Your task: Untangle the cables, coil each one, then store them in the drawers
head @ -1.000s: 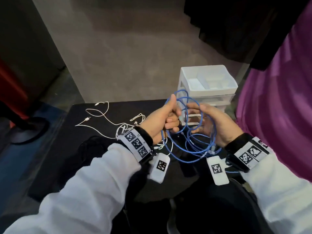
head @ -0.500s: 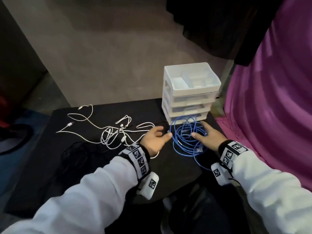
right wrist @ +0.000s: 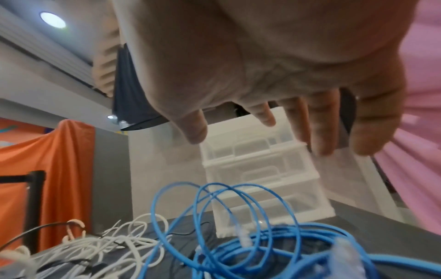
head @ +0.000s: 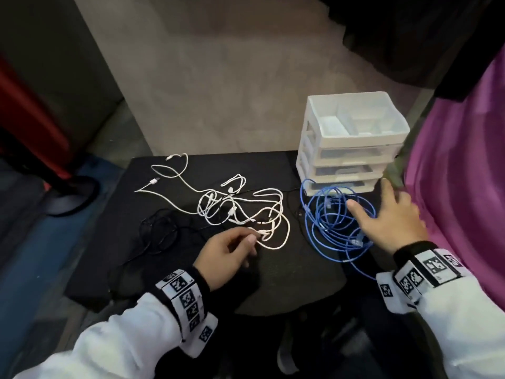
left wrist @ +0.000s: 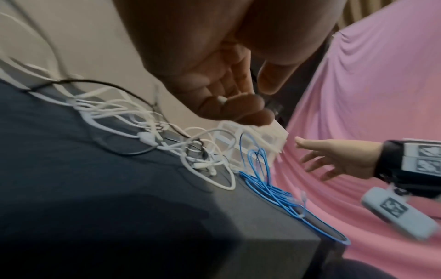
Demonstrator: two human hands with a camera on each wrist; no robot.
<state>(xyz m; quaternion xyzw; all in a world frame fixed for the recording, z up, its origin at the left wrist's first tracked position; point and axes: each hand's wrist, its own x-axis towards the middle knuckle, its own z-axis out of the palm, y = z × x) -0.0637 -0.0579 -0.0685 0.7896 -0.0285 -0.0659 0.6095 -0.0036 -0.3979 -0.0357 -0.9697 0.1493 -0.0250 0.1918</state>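
A loosely coiled blue cable [head: 328, 228] lies on the black table [head: 287, 274] in front of the white drawer unit [head: 349, 149]. My right hand [head: 374, 203] hovers open over its right side with fingers spread, holding nothing; the right wrist view shows the blue cable [right wrist: 238, 236] below the fingers [right wrist: 319, 132]. A tangle of white cables [head: 232, 206] lies mid-table, with a black cable [head: 158, 231] to its left. My left hand [head: 250, 240] pinches a near loop of a white cable; in the left wrist view a white piece [left wrist: 222, 98] shows between the curled fingers [left wrist: 238, 111].
The drawer unit has three shut drawers and an open compartmented tray on top. Pink cloth [head: 464, 187] hangs close on the right. The table's near edge [head: 191, 305] sits just past my wrists. A red object and a round black stand base [head: 71, 195] are on the floor at left.
Both hands held the blue coil in the air, then laid it down by the drawers. My left hand has moved left and pinched a white cable; the right hand let go.
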